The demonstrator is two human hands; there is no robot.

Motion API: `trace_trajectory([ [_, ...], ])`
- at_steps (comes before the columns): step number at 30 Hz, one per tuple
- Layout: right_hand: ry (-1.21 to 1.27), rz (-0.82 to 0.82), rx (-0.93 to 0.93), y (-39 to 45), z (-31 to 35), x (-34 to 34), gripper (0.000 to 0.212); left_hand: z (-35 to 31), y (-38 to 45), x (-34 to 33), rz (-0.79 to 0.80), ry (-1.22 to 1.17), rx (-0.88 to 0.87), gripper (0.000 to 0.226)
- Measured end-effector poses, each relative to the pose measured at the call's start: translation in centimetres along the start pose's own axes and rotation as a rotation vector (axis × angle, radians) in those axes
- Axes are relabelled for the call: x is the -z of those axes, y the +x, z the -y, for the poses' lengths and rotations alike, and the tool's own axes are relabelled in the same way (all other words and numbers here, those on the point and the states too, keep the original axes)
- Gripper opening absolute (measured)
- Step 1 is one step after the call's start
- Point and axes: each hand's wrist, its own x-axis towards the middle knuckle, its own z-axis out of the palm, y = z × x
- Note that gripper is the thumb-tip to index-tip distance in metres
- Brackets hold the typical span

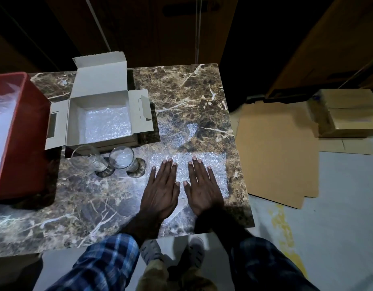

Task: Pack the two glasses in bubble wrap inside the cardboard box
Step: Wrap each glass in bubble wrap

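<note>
A sheet of bubble wrap (215,164) lies flat on the marble table (93,202). My left hand (161,190) and my right hand (202,190) press down on it side by side, fingers straight and spread. Left of my hands stand two clear glasses, one (87,159) empty and the other (123,159) with something pale inside. Behind them sits the open cardboard box (76,114), its floor lined with bubble wrap (107,124). A second piece of bubble wrap (177,133) lies beyond the sheet.
A red bin (28,131) holding more bubble wrap stands at the table's left edge. Flat cardboard sheets (276,152) and stacked boxes (347,114) lie on the floor to the right. The table's front edge is close to my legs.
</note>
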Motion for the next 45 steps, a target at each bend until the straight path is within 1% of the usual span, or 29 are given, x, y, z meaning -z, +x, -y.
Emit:
trace_trajectory([
  [2, 0.005, 0.008, -0.035, -0.2, -0.9, 0.5, 0.065, 0.7, -0.2, 0.2, 0.026, 0.01, -0.009, 0.06],
  [5, 0.0, 0.014, -0.126, -0.9, -3.0, 1.1, 0.073, 2.5, -1.3, 0.7, 0.043, 0.016, 0.022, 0.066],
  [7, 0.017, -0.014, -0.167, -1.6, -4.4, 1.6, 0.077, 3.7, -2.1, 1.1, 0.056, 0.018, 0.044, 0.069],
  [10, 0.036, -0.036, -0.18, -2.2, -5.3, 2.1, 0.077, 4.7, -3.3, 1.7, 0.08, 0.056, 0.012, 0.072],
  [13, 0.043, -0.06, -0.065, -2.9, -4.7, 2.5, 0.074, 4.4, -4.4, 2.4, 0.076, 0.048, -0.008, 0.07],
  [16, 0.092, -0.023, 0.082, -3.9, -3.5, 2.0, 0.07, 3.0, -5.2, 2.7, 0.076, 0.053, -0.054, 0.069],
  [22, 0.084, -0.148, 0.283, -4.1, -2.4, 1.5, 0.043, 1.8, -4.6, 2.3, 0.08, 0.069, -0.182, 0.061],
  [25, 0.084, -0.198, 0.329, -3.7, -2.3, 1.4, 0.024, 1.4, -3.9, 1.8, 0.051, 0.051, -0.205, 0.055],
  [28, 0.095, -0.204, 0.3, -3.2, -1.9, 1.5, 0.016, 0.9, -3.1, 1.1, -0.016, -0.006, -0.209, 0.046],
  [30, 0.114, -0.213, 0.296, -3.0, -1.6, 1.7, 0.014, 0.6, -2.9, 1.2, -0.053, 0.003, -0.221, 0.042],
  [33, 0.184, -0.251, 0.283, -2.9, -1.4, 2.2, 0.014, 0.5, -2.8, 1.5, -0.09, 0.012, -0.265, 0.037],
  [38, 0.263, -0.271, 0.265, -3.4, -1.4, 2.7, 0.026, 2.0, -2.9, 1.1, -0.144, -0.016, -0.26, 0.032],
  [42, 0.225, -0.234, 0.281, -3.9, -1.9, 2.7, 0.034, 2.9, -3.6, 2.2, -0.189, -0.067, -0.273, 0.035],
  [45, 0.213, -0.225, 0.223, -4.1, -2.3, 2.6, 0.029, 3.0, -3.8, 3.7, -0.272, -0.171, -0.226, 0.029],
])
